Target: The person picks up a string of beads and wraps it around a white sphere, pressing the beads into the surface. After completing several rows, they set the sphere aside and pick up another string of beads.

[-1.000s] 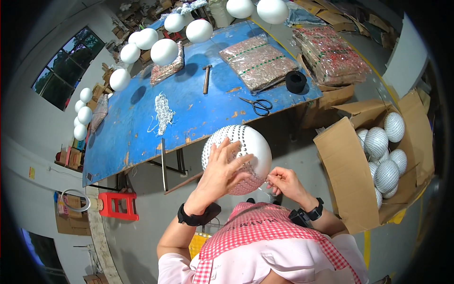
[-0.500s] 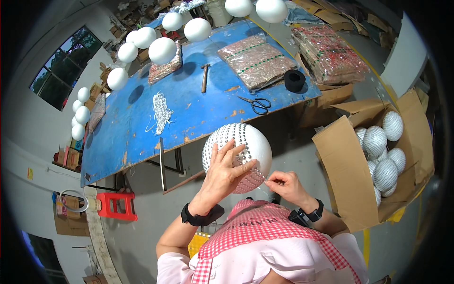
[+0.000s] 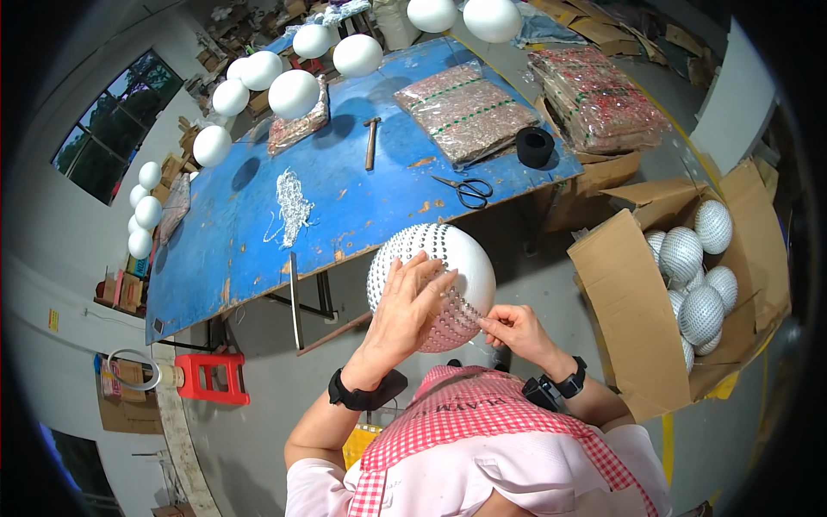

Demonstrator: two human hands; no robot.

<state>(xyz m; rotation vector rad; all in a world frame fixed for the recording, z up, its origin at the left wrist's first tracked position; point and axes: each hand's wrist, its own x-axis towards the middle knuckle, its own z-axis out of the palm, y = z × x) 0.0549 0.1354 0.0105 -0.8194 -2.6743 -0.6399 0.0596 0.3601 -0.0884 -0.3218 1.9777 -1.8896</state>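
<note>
A large white ball (image 3: 472, 274), its left and lower parts covered in rows of small silvery studs, stands in front of me near the table edge. My left hand (image 3: 403, 303) lies on the studded side with its fingers stretched out, pressing lightly on the surface. At the ball's lower right, my right hand (image 3: 515, 334) pinches the end of a strand of silvery studs (image 3: 469, 310) between thumb and forefinger. That strand runs up along the border of the bare white part. What supports the ball from below is hidden.
The blue table (image 3: 345, 198) ahead bears scissors (image 3: 469, 191), a hammer (image 3: 371, 145), a heap of silvery strands (image 3: 294, 207), black tape (image 3: 535, 147) and bagged goods (image 3: 465, 112). White balls (image 3: 294, 93) hang above it. To the right, a carton (image 3: 633, 319) holds studded balls; a red stool (image 3: 213, 377) stands left.
My left hand's fingers have drawn closer together and shifted slightly on the ball. The right hand has moved a little up and left, still pinching the strand.
</note>
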